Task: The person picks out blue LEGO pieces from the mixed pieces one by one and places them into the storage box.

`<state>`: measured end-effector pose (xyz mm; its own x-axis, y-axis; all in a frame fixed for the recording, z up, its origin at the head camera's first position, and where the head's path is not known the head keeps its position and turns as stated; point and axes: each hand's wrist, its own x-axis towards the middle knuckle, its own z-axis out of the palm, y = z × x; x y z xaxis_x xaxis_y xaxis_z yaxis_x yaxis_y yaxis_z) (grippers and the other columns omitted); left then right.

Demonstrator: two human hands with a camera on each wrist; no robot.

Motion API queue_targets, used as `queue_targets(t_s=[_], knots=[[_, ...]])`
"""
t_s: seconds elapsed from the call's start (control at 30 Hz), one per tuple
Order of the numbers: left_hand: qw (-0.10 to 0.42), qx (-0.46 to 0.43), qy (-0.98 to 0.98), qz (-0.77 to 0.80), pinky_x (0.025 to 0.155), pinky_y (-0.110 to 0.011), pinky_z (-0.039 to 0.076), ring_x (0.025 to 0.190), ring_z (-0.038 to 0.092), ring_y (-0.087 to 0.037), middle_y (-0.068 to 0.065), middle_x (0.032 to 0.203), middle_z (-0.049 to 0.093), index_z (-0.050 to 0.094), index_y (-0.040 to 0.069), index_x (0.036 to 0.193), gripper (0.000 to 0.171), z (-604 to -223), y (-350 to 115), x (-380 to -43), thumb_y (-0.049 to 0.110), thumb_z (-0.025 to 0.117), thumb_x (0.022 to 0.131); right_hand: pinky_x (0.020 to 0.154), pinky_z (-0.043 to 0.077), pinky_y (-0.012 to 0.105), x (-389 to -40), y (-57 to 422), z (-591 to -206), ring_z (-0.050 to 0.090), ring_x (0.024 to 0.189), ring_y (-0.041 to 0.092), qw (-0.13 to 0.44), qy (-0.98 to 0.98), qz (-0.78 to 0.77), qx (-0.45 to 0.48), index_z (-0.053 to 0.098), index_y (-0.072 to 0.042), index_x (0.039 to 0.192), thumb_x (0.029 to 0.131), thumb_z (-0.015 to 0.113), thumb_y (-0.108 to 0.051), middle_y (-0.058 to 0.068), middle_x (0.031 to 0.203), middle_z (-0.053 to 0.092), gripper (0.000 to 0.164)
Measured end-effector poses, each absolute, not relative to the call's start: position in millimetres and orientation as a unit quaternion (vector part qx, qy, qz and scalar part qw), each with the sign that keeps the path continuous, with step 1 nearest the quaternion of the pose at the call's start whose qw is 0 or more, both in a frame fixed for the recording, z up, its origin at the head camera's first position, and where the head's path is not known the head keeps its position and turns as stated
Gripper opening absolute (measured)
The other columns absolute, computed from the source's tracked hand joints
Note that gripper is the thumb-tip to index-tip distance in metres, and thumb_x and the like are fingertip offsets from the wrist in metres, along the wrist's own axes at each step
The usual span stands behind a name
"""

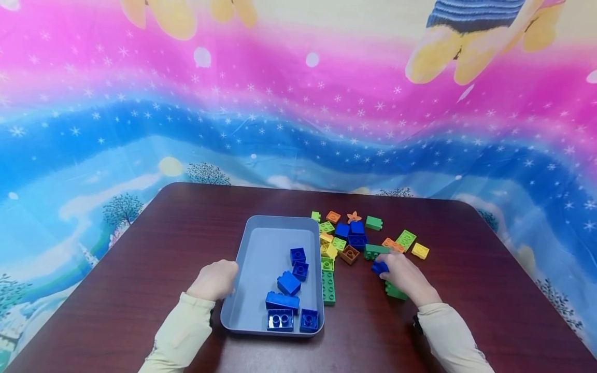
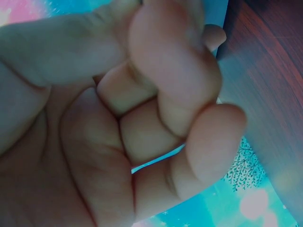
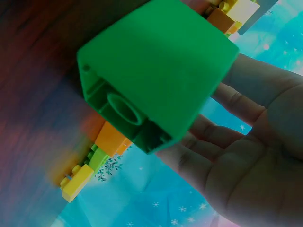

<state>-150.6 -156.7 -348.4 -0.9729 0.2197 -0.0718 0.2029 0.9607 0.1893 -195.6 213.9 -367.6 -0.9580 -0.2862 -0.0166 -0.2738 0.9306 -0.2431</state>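
On the table stands a grey tray (image 1: 261, 243) with several blue bricks (image 1: 282, 300) along its right half. My left hand (image 1: 214, 280) grips the tray's left rim, the fingers (image 2: 175, 61) curled in the left wrist view. At the right, my right hand (image 1: 406, 274) pinches a blue brick (image 1: 380, 267) between thumb and fingers, low over the table. That brick is hidden in the right wrist view behind a green brick (image 3: 161, 66), which lies close below the wrist. Another green brick (image 1: 375, 252) sits just beyond the fingertips.
Right of the tray lies a loose pile of bricks: blue (image 1: 357, 241), brown (image 1: 350, 254), yellow (image 1: 420, 250), orange and green ones, and an orange flower piece (image 1: 354, 217). A long green brick (image 1: 328, 288) lies against the tray's right wall. A printed cloth (image 1: 289, 129) hangs behind the table.
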Motion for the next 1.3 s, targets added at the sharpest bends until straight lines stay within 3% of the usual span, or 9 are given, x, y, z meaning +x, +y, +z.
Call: queue_targets(t_s=[1.3], knots=[[0.047,0.110,0.989,0.089,0.051,-0.036,0.052,0.052,0.054,-0.019,-0.012,0.061,0.062,0.058,0.001,0.068,0.015,-349.9,-157.4,-152.8,-0.001,0.073,0.069,0.076,0.059,0.049,-193.0,204.2,-376.1,0.064,0.089,0.035,-0.036,0.979,-0.122,-0.161,0.067,0.005,0.101,0.072,0.068,0.010,0.023,0.099,0.066,0.030]])
